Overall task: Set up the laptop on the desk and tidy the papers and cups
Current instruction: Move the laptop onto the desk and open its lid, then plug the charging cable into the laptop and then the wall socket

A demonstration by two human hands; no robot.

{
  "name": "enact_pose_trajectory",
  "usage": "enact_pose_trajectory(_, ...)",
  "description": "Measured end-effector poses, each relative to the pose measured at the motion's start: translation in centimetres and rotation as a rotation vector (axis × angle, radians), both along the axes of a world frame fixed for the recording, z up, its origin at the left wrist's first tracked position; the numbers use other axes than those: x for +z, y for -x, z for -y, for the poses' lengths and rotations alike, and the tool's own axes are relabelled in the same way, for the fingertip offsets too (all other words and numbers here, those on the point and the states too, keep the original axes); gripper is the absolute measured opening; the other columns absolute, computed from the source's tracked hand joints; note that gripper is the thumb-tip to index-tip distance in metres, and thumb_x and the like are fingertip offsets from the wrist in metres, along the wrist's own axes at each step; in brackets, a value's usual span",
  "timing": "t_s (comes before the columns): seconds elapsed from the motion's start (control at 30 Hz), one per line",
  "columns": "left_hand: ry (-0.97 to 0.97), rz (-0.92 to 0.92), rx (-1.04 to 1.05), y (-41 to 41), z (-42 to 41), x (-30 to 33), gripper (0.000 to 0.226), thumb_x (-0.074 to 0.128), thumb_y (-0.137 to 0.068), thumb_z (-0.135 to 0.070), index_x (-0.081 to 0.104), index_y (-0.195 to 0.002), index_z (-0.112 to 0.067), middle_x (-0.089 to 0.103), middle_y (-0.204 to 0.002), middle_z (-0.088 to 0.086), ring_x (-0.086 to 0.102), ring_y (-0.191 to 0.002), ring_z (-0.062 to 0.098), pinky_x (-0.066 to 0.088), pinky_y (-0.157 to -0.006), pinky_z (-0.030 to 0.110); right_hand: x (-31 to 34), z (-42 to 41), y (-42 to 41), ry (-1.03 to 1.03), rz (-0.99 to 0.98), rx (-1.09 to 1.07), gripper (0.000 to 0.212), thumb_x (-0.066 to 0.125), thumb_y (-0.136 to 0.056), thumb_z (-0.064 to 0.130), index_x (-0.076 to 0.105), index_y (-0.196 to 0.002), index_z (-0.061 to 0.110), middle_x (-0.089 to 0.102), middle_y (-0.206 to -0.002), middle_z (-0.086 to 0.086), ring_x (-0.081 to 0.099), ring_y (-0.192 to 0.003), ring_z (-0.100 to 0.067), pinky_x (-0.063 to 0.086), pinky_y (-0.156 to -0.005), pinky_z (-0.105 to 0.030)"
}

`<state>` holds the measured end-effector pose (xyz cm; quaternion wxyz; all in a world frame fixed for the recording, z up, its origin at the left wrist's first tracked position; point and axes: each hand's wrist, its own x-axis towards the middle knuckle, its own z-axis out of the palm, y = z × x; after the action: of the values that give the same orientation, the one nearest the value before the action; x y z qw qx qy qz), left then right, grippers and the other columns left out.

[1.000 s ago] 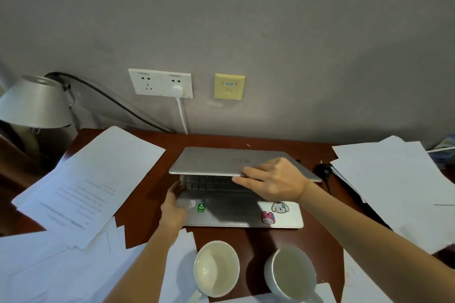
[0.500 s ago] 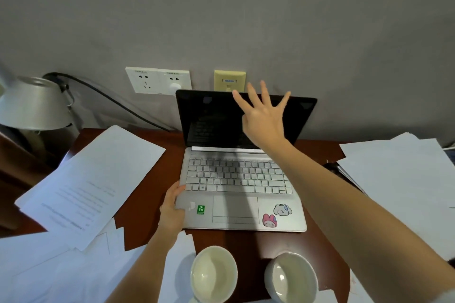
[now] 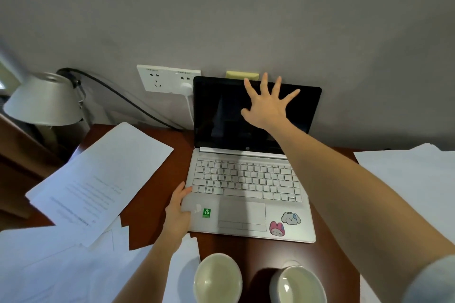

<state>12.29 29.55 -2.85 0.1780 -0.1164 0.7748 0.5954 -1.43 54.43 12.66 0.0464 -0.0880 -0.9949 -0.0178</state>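
Laptop (image 3: 246, 194) sits open mid-desk (image 3: 157, 179), screen dark. My right hand (image 3: 267, 108) is spread flat at the screen, grasping nothing. My left hand (image 3: 178, 211) grips the laptop's front-left corner. Two cups (image 3: 218, 278) near edge, papers (image 3: 98, 179) left and right.

Papers (image 3: 98, 177) crowd laptop's (image 3: 246, 192) left; cups (image 3: 218, 278) block front; bare desk (image 3: 157, 206) between.
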Motion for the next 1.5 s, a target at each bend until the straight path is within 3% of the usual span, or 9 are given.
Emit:
enact_pose_trajectory(0.27,-0.003,0.023,0.006,-0.1,0.0,0.5,0.068,0.048,-0.089,0.013,0.036,-0.141,-0.03,0.035,-0.141,-0.005,0.048,-0.114,0.015,0.058,-0.083,0.04,0.5,-1.0,0.3,0.02,0.066,0.057,0.092,0.047,-0.08,0.068,-0.004,-0.15,0.037,-0.012,-0.161,-0.01,-0.014,-0.143,-0.046,-0.004,-0.101,-0.078)
enact_pose_trajectory(0.87,0.017,0.046,-0.01,-0.1,0.0,0.3,0.069,0.051,-0.09,0.009,0.032,-0.142,-0.033,0.038,-0.133,-0.009,0.049,-0.105,0.011,0.053,-0.059,0.016,0.2,-2.1,0.9,0.01,0.097,0.114,0.101,0.043,-0.075,0.078,-0.008,-0.15,0.033,-0.014,-0.16,-0.009,-0.014,-0.144,-0.044,-0.005,-0.105,-0.074)
enact_pose_trajectory(1.03,0.015,0.052,-0.023,0.0,-0.3,0.6,0.069,0.049,-0.088,0.015,0.035,-0.137,-0.032,0.037,-0.14,-0.004,0.048,-0.115,0.017,0.055,-0.065,0.021,0.4,-2.8,0.2,-0.079,0.118,0.166,0.104,0.041,-0.075,0.079,-0.01,-0.151,0.03,-0.017,-0.16,-0.008,-0.015,-0.144,-0.043,-0.004,-0.107,-0.072)
enact_pose_trajectory(1.13,0.03,0.121,-0.074,0.2,-0.1,1.3,0.07,0.056,-0.086,0.011,0.035,-0.134,-0.035,0.039,-0.14,0.002,0.048,-0.12,0.024,0.057,-0.082,0.037,0.5,-3.6,-0.6,-0.123,0.124,0.218,0.105,0.043,-0.076,0.078,-0.01,-0.151,0.027,-0.019,-0.159,-0.01,-0.016,-0.144,-0.042,-0.003,-0.111,-0.068)
enact_pose_trajectory(1.23,0.313,0.088,-0.208,0.8,-0.3,2.1,0.067,0.066,-0.083,-0.003,0.037,-0.136,-0.033,0.041,-0.14,0.002,0.039,-0.128,0.027,0.042,-0.103,0.052,0.7,-4.4,-1.5,-0.105,0.108,0.264,0.103,0.045,-0.078,0.074,-0.01,-0.151,0.025,-0.018,-0.159,-0.011,-0.017,-0.145,-0.038,-0.003,-0.113,-0.065)
enact_pose_trajectory(1.37,1.085,-0.196,-0.665,2.3,-1.5,4.2,0.063,0.059,-0.087,-0.029,0.027,-0.141,-0.031,0.035,-0.142,-0.006,0.032,-0.129,0.019,0.029,-0.103,0.047,-0.2,-6.6,-4.0,-0.063,0.059,0.251,0.101,0.047,-0.082,0.069,-0.009,-0.151,0.023,-0.016,-0.159,-0.014,-0.015,-0.145,-0.037,-0.002,-0.114,-0.061)
enact_pose_trajectory(1.43,1.241,-0.342,-0.799,3.5,-3.0,5.3,0.069,0.059,-0.084,-0.026,0.025,-0.143,-0.027,0.034,-0.142,-0.002,0.032,-0.128,0.019,0.029,-0.102,0.046,-1.5,-8.2,-5.9,0.01,0.056,0.203,0.1,0.047,-0.083,0.067,-0.009,-0.151,0.022,-0.013,-0.159,-0.015,-0.011,-0.146,-0.035,-0.001,-0.115,-0.059)
enact_pose_trajectory(1.5,1.273,-0.466,-0.845,4.5,-5.5,6.7,0.067,0.06,-0.081,-0.021,0.03,-0.141,-0.025,0.034,-0.144,0.0,0.033,-0.128,0.021,0.03,-0.101,0.046,-3.1,-10.1,-8.3,0.092,0.096,0.128,0.098,0.046,-0.085,0.066,-0.009,-0.151,0.021,-0.011,-0.159,-0.017,-0.008,-0.147,-0.033,0.0,-0.116,-0.058)
